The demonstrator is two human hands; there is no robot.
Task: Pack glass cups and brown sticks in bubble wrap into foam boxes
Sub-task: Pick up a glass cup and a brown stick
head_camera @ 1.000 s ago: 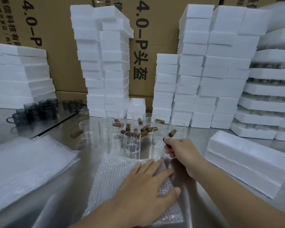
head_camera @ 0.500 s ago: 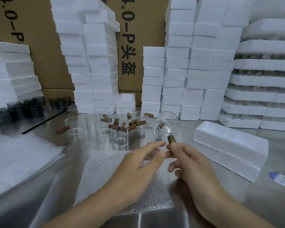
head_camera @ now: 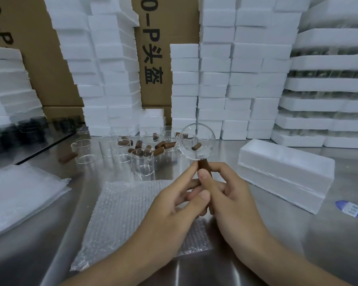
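Both hands meet above a bubble wrap sheet (head_camera: pixel 124 215) on the steel table. My right hand (head_camera: pixel 225 195) pinches a brown stick (head_camera: pixel 203 165) that stands upright. A clear glass cup (head_camera: pixel 196 141) sits tilted on the stick's top, its mouth facing me. My left hand (head_camera: pixel 180 205) holds the stick from the left with fingertips and thumb. Behind stand several empty glass cups (head_camera: pixel 142 163) and loose brown sticks (head_camera: pixel 159 150). A closed foam box (head_camera: pixel 285 172) lies to the right.
Tall stacks of white foam boxes (head_camera: pixel 215 79) and cardboard cartons (head_camera: pixel 153 48) wall off the back. A pile of bubble wrap sheets (head_camera: pixel 19 193) lies at left, dark glass cups (head_camera: pixel 19 133) behind it. A blue label (head_camera: pixel 350 209) lies at far right.
My right hand picked a stick and glass cup from the cluster and brought them toward me. My left hand lifted off the bubble wrap and joined on the stick.
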